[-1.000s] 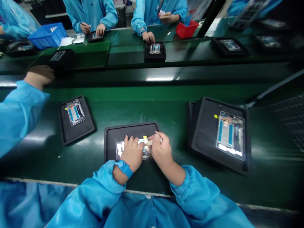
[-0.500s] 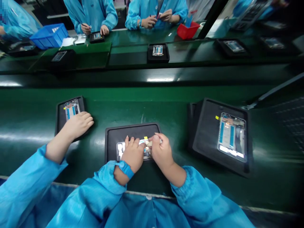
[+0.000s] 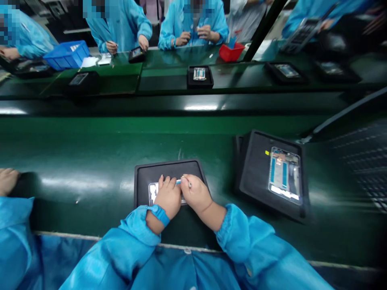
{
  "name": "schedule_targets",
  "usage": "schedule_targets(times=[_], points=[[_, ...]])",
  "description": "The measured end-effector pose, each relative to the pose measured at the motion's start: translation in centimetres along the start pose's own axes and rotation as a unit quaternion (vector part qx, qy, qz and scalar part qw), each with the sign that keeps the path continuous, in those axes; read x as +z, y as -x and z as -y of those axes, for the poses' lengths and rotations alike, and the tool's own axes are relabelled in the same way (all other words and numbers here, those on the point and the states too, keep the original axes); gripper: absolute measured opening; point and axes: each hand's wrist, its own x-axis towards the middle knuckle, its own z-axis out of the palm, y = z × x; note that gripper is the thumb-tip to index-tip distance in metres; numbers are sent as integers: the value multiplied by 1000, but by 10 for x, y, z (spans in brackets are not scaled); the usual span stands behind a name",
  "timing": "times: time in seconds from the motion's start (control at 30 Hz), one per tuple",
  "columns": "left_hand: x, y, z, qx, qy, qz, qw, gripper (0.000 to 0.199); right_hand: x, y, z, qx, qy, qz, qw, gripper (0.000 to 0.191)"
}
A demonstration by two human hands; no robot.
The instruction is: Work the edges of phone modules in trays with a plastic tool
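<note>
In front of me lies a black tray (image 3: 165, 166) with a phone frame (image 3: 152, 191) in it. Its left end shows bright white; my hands cover most of the rest. My left hand (image 3: 168, 198), with a blue band at the wrist, rests on the phone frame with its fingers stretched forward. Close against it, my right hand (image 3: 197, 195) is closed around a slim pale stick-like tool (image 3: 190, 185), only a bit of which shows. A blue strip peeks out between the two hands. The tool's working tip is hidden.
To the right, stacked black trays (image 3: 256, 161) carry another phone frame (image 3: 284, 175) with blue strips. A co-worker's hand (image 3: 8, 181) is at the left edge. Across the bench, people in blue work near a blue bin (image 3: 67, 55), a red bin (image 3: 231, 52) and several trays.
My right hand has shifted left, up against my left hand, covering more of the phone frame. The co-worker's hand and the tray at the left have moved away left.
</note>
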Motion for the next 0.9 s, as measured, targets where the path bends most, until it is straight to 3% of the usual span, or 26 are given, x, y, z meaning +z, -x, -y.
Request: schedule_targets(times=[0.07, 0.13, 0.2, 0.57, 0.73, 0.9], points=[[0, -1, 2, -16, 32, -16, 999, 24, -3, -1, -1, 101, -42, -36, 993, 32], [-1, -2, 4, -41, 63, -27, 997, 23, -5, -2, -1, 216, -109, -68, 968, 34], [-2, -3, 6, -61, 83, -26, 994, 24, -5, -2, -1, 261, -156, -81, 949, 36], [-6, -15, -1, -140, 129, -20, 981, 34, -6, -3, 1, 255, -188, -85, 945, 41], [-24, 5, 38, -122, 90, -24, 988, 32, -6, -7, 1, 269, -247, -78, 928, 43], [-39, 18, 70, -144, -22, 49, 988, 45, -25, -8, -3, 296, -306, -110, 898, 46]])
